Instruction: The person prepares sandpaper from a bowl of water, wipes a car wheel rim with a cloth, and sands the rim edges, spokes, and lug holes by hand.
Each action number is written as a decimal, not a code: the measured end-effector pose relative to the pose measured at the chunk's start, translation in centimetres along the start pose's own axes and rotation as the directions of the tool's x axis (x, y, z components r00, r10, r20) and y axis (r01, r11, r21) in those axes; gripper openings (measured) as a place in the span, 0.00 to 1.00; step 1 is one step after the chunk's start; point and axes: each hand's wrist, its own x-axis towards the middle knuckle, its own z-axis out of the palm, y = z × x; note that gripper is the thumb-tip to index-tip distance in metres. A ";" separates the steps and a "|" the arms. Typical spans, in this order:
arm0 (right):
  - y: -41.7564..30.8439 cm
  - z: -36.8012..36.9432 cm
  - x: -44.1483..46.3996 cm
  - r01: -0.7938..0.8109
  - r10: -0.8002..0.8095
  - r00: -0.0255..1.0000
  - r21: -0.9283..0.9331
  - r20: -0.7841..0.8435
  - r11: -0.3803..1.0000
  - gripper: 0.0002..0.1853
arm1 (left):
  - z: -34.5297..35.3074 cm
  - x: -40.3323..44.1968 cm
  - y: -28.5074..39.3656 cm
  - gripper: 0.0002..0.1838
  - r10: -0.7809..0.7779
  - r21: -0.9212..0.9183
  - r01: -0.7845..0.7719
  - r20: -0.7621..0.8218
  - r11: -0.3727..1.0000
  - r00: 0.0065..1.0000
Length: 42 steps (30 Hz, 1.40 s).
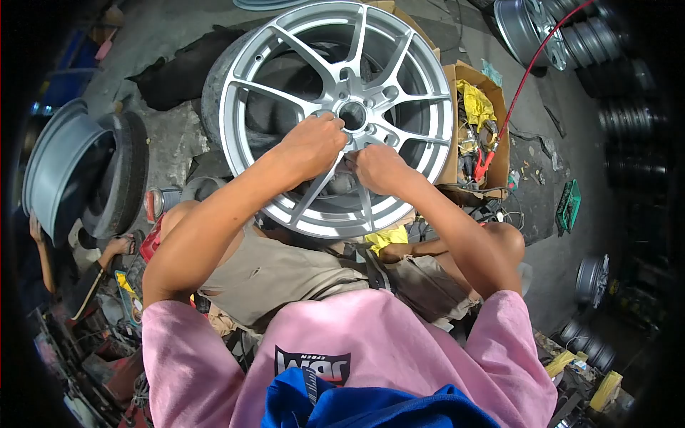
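Note:
A silver multi-spoke wheel rim (417, 98) lies in front of me, its face turned up, over a dark tyre (214, 89). Both of my hands are at its hub. My left hand (314, 145) is closed, with curled fingers against the left edge of the centre bore. Just below and right of the bore, my right hand (382, 170) is also closed, thumb and fingers pinched together over a spoke. Whatever either hand may hold is hidden by the fingers.
Right of the rim stands a cardboard box (505, 121) with yellow plastic and tools. A red air hose (531, 68) runs to a red-handled tool (483, 165). At left, another person's hand (36, 228) touches a grey rim (57, 164) beside a tyre (132, 171). A green tray (569, 205) lies farther right.

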 end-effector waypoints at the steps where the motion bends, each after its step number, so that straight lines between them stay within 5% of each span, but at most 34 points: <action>1: 0.0 -0.4 0.1 -0.012 0.012 0.997 -0.008 0.073 1.000 0.12 | -0.1 -0.1 0.0 0.05 -0.008 0.005 0.008 0.000 1.000 1.000; 3: -0.1 -0.8 -0.5 -0.016 0.019 0.987 -0.022 0.159 1.000 0.12 | -0.7 -0.6 0.3 0.05 -0.025 0.000 0.025 -0.006 1.000 1.000; 9: 0.7 1.7 -0.4 -0.104 0.097 0.994 0.211 0.046 0.972 0.11 | -0.7 -1.1 -0.2 0.06 -0.145 -0.032 0.153 0.186 0.988 0.972; 12: 1.2 2.2 -0.3 -0.116 0.127 0.992 0.438 0.005 0.892 0.13 | -0.6 -1.0 0.1 0.08 -0.165 -0.035 0.178 0.233 0.983 0.958; 14: 0.9 -1.1 -3.2 -0.252 0.147 0.967 0.682 0.210 0.686 0.15 | -0.3 -1.2 0.6 0.11 -0.111 -0.069 0.137 0.294 0.988 0.949; 18: 1.4 -2.6 -6.6 -0.301 0.241 0.953 0.654 0.183 0.694 0.16 | 0.0 -1.1 2.9 0.15 -0.100 -0.125 0.153 0.353 0.980 0.930; 20: 1.9 -3.1 -5.7 -0.314 0.382 0.919 0.405 -0.099 0.859 0.15 | 1.3 -0.8 3.8 0.17 -0.104 -0.085 0.144 0.363 0.986 0.926; 21: 2.4 -2.1 -5.3 -0.310 0.383 0.918 0.410 -0.105 0.857 0.15 | 1.8 -0.7 4.1 0.19 -0.109 -0.049 0.137 0.373 0.989 0.921; 23: 3.2 0.0 -4.4 -0.129 0.181 0.918 0.166 -0.351 0.978 0.14 | 2.5 -0.5 4.4 0.22 -0.106 -0.012 0.119 0.386 0.993 0.917; 30: 3.2 0.5 0.0 -0.086 0.090 0.988 0.036 -0.129 0.996 0.15 | 4.3 0.2 5.0 0.19 -0.174 -0.021 0.194 0.356 0.981 0.918; 35: 5.0 0.6 -1.6 -0.015 0.008 0.972 -0.030 -0.234 0.999 0.14 | 3.0 0.6 5.8 0.10 -0.225 0.013 0.238 0.387 0.971 0.894; 39: 3.6 1.5 0.8 -0.172 0.144 0.973 -0.149 -0.178 0.974 0.10 | 2.5 0.8 6.1 0.10 -0.204 0.075 0.190 0.390 0.979 0.898; 42: 2.6 1.4 0.2 -0.024 0.007 0.967 -0.066 -0.255 0.997 0.09 | 2.9 0.7 6.1 0.10 -0.200 0.067 0.190 0.401 0.980 0.894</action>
